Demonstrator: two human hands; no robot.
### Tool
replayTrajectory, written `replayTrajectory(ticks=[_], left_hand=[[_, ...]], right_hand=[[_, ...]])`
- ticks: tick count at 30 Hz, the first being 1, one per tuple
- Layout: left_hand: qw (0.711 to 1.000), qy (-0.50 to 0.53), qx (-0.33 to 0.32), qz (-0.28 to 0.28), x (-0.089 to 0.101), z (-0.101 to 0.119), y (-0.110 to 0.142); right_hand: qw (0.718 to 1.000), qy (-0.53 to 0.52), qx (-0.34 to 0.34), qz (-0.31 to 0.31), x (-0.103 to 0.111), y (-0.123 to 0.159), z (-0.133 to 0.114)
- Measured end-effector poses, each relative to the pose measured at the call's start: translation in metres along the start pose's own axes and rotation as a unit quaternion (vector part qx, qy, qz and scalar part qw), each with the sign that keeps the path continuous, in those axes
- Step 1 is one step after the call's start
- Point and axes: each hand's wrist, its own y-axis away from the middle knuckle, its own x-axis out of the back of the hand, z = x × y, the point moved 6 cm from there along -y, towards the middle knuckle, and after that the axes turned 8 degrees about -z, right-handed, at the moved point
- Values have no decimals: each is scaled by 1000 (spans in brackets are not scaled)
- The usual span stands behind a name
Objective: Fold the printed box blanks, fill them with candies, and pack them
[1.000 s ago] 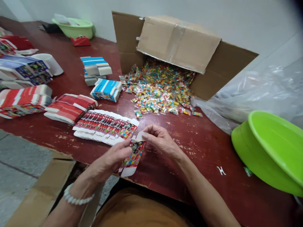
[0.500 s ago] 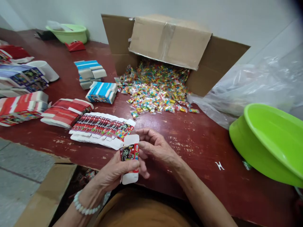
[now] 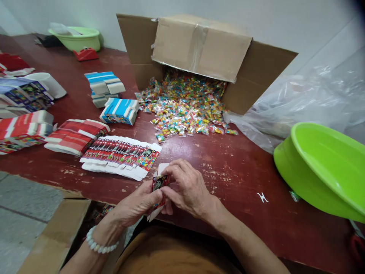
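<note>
Between my hands is a small red printed candy box (image 3: pixel 158 183) with white end flaps standing out. My left hand (image 3: pixel 139 201) is closed round its lower left side, the thumb across the front. Closed over its upper right side is my right hand (image 3: pixel 186 187), fingers bent at the top flap and thumb on the front face. Parts of the box are hidden by the fingers. Just beyond my hands lies a fanned row of flat red cartons (image 3: pixel 119 155). Farther off, wrapped candies (image 3: pixel 185 110) spill from a cardboard box (image 3: pixel 203 49) tipped on its side.
Red carton bundles (image 3: pixel 75 135) and blue carton bundles (image 3: pixel 119 111) stand on the left of the dark red table (image 3: pixel 228 167). A green basin (image 3: pixel 302 179) is at the right, beside clear plastic sheeting (image 3: pixel 285 102). An open carton (image 3: pixel 57 236) sits below the table edge.
My right hand has moved from the box's right edge onto its front and top, fingers now curled over it. The box has turned and opened out from flatter to more box-like.
</note>
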Motion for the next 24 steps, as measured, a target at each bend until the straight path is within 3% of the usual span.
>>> replayTrajectory(ticks=[4, 11, 13, 16, 18, 20, 22, 24], left_hand=[[1000, 8, 23, -11, -1, -7, 1], [997, 52, 22, -52, -7, -5, -4], [995, 64, 43, -65, -8, -6, -5], [988, 80, 85, -104, -13, -8, -5], [982, 88, 110, -126, -17, -10, -4], [980, 92, 126, -126, -20, -9, -3], [987, 74, 115, -84, -18, -5, -3], [996, 44, 71, -10, -12, 2, -4]], right_hand=[[997, -23, -27, -64, -1, -2, 3], [974, -154, -34, -165, 7, -2, 7], [961, -169, -29, -216, 4, -1, 9], [953, -180, -25, -243, 2, -3, 14], [935, -239, -43, -259, 1, -3, 19], [900, -328, -63, -281, -3, -2, 20], [888, -370, -79, -260, -3, -1, 21], [923, -326, -111, -170, 0, -2, 28]])
